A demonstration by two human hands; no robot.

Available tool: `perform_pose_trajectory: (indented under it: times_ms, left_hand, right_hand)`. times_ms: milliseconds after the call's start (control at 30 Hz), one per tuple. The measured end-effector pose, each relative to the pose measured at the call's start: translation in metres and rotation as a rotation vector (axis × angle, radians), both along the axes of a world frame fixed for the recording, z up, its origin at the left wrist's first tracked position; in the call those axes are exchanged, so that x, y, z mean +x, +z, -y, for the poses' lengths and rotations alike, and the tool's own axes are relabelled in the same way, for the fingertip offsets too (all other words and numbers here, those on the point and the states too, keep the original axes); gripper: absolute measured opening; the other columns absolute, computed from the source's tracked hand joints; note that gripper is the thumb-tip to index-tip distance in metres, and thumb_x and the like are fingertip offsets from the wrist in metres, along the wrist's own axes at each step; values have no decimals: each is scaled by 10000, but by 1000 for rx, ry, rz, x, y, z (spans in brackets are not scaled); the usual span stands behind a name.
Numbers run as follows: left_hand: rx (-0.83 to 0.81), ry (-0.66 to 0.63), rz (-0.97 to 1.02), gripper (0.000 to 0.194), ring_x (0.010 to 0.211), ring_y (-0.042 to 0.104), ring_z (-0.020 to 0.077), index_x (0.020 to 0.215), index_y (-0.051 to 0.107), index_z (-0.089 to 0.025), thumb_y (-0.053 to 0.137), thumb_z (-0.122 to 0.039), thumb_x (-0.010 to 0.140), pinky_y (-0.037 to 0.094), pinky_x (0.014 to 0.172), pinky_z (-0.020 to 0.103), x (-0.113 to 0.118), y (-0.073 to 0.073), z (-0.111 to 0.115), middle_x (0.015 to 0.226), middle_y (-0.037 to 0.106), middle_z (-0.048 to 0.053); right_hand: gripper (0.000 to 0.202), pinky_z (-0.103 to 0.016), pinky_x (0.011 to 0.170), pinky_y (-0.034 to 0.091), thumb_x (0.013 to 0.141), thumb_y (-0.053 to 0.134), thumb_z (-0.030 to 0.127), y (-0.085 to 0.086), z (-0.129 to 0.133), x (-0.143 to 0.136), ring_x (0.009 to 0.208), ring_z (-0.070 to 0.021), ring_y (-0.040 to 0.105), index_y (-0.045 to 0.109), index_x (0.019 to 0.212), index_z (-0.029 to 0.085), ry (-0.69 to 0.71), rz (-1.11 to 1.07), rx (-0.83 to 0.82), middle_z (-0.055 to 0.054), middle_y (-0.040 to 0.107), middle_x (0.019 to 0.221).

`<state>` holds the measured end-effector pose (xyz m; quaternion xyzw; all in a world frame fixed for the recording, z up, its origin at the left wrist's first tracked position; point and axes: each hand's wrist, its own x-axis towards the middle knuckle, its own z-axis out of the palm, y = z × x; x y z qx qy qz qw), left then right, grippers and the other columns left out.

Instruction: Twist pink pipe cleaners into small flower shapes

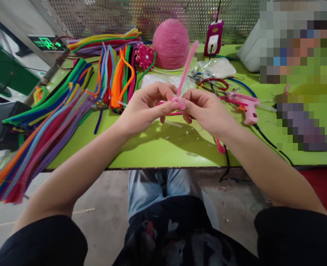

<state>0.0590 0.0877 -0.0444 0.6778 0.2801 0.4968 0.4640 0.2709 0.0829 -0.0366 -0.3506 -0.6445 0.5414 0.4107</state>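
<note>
A light pink pipe cleaner (185, 75) stands up from between my hands, its lower end curled into a small loop. My left hand (152, 101) pinches the loop between thumb and fingers. From the other side, my right hand (200, 107) grips the same coil with thumb and forefinger. Both hands hover over the green table. Behind and below my fingers lie darker pink pieces, partly hidden. Near my right wrist, a deep pink pipe cleaner with a curled end (221, 148) rests on the table.
Bundles of coloured pipe cleaners (61, 111) cover the left side. At the back are a pink dome (171, 44), a pink flower (145, 56) and a purple power socket (213, 38). Right of my hands lie red-handled pliers (214, 84) and a pink glue gun (248, 107) with a cord.
</note>
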Motion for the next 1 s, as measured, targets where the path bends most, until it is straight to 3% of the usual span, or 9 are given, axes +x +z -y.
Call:
perform_pose_trajectory:
  times_ms: [100,200,300,500,767,1000]
  left_hand:
    - [154,55,-65,459,1189,766,228,853,683,-229,920,-621,824,688,804,312,-1,-2,-3,1361,764,66]
    - [258,76,-125,480,1266,749,262,812,646,-226,901,-631,841,692,943,398,0,-3,-2,1343,782,66]
    - [247,68,-113,456,1034,805,216,836,645,-231,852,-633,895,693,880,407,3,-2,4,1155,825,52]
    - [121,205,-64,511,789,767,167,893,690,-237,876,-708,825,634,665,303,7,1,8,847,761,31]
    - [148,221,-168,444,778,706,125,921,720,-218,822,-650,917,543,611,243,1,6,9,840,729,14]
    - [302,269,-276,393,779,625,101,1019,741,-179,725,-571,1029,494,595,255,0,4,11,955,763,30]
  right_hand:
    - [567,-288,543,289,916,810,717,5,3,1,572,-95,433,575,777,220,19,69,85,52,520,621]
    - [541,-291,542,266,922,844,651,9,4,1,593,-95,392,570,756,215,-35,118,176,50,485,637]
    - [482,-282,543,294,934,871,564,10,6,2,618,-103,406,582,766,217,-72,129,223,41,516,659]
    - [369,-288,586,432,1023,776,503,16,11,4,629,-123,556,677,823,209,75,51,42,0,623,713]
    - [473,-286,524,370,927,850,638,16,11,5,578,-108,477,667,793,223,50,87,83,24,566,644]
    - [472,-249,483,371,816,974,539,17,8,-1,533,-69,504,676,741,181,99,-112,-172,20,614,655]
